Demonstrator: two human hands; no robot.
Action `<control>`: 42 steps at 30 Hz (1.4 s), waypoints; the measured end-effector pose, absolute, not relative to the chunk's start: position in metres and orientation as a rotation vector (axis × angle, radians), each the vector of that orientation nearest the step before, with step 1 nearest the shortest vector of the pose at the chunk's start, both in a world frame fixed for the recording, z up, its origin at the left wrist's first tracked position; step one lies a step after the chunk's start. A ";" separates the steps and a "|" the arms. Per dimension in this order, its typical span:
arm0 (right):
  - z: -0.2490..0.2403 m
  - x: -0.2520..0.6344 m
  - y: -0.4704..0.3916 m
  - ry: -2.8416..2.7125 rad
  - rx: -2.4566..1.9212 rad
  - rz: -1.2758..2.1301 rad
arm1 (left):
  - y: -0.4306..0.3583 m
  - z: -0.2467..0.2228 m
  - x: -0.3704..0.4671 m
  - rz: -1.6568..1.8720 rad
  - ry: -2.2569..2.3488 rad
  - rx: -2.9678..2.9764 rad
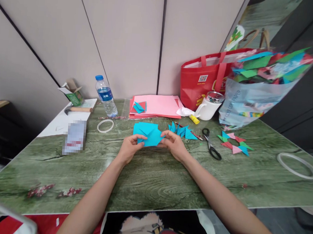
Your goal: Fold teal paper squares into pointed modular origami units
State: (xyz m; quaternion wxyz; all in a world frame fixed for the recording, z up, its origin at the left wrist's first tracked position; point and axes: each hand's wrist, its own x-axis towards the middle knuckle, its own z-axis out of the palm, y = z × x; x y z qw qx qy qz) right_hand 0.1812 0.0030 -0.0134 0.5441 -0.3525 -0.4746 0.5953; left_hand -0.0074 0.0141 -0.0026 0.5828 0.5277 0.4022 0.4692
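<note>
A partly folded piece of blue paper point(153, 138) is held up between my two hands over the table. My left hand point(130, 148) pinches its left edge, thumb in front. At its right corner, my right hand point(174, 145) has thumb and fingers closed on the paper. Just behind it show more blue paper squares point(146, 125), partly hidden by the held piece. Several folded blue paper pieces point(182, 130) lie beyond my right hand, with black-handled scissors point(211, 144) to their right. Farther right is a ring of multicoloured folded paper point(234, 143).
Pink and red paper sheets point(159, 106) lie at the back, near a water bottle point(106, 97). A white mug point(209, 108), red bag point(198, 80) and plastic bag of coloured paper point(249, 98) stand back right. A hammer point(78, 109) and tape roll point(105, 126) are left.
</note>
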 end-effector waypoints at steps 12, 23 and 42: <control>-0.031 0.180 0.006 -1.261 -1.033 1.313 | 0.011 0.002 -0.008 0.994 0.928 1.354; -0.032 0.174 0.005 -1.331 -0.992 1.113 | 0.016 -0.006 -0.009 1.153 1.103 1.168; -0.035 0.173 0.005 -1.309 -0.988 1.269 | 0.013 -0.015 -0.002 1.117 1.021 1.193</control>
